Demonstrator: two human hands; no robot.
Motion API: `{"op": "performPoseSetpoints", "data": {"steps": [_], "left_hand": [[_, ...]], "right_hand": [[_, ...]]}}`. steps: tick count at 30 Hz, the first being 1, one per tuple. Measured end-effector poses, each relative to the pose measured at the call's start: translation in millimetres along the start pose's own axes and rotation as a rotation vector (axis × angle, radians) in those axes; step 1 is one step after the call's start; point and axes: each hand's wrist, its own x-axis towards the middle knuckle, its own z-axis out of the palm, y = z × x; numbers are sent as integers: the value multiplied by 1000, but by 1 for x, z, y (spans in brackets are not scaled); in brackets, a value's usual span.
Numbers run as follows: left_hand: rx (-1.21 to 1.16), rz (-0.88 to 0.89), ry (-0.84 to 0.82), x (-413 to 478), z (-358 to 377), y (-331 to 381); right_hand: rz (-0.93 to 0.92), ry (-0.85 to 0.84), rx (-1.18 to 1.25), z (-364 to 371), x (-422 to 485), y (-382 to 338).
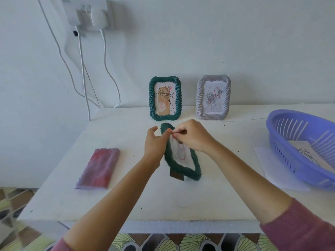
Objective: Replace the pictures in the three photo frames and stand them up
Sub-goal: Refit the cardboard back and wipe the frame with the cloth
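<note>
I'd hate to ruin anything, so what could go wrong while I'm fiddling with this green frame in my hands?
The right hand pinches at the top edge of the held green frame, which the left hand holds; a hard tug might crease its picture. The standing green frame is just behind, so a jerk could topple it.

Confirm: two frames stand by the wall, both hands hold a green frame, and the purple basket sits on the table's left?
Wrong on the basket: the head view shows the purple basket at the right of the table. The rest holds.
</note>
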Motion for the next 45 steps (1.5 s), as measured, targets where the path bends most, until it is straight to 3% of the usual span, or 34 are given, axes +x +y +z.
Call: {"op": "performPoseSetpoints", "data": {"steps": [4, 7, 12, 16, 20, 23, 27, 32, 35, 39, 42, 45], "left_hand": [[245, 26, 23, 10, -9, -27], [377, 73, 34, 9, -5, -44], [469, 116, 32, 7, 7, -62], [843, 109, 48, 15, -2, -63], [917, 112, 343, 32, -52, -56], [857, -20, 513, 39, -95, -59], [912, -132, 510, 37, -124, -80], [1103, -104, 496, 39, -129, -77], [1082, -35, 544, 41, -131, -77], [861, 11, 529, 40, -123, -66], [580, 91, 445, 31, -97, -43], [349, 201, 309, 15, -53, -17]], "right_hand": [[225, 207, -4, 22, -11, 49], [327, 185, -32, 35, -20, 77], [288, 90, -117, 54, -28, 96], [286, 50, -240, 58, -27, 99], [290, 42, -255, 59, -28, 101], [300, 39, -244, 60, -27, 103], [306, 46, -212, 61, -26, 106], [312, 54, -86, 57, -26, 105], [299, 80, -45, 52, -28, 100], [157, 157, -28, 45, -29, 74], [148, 145, 254, 48, -23, 47], [286, -28, 691, 57, -19, 23]]}}
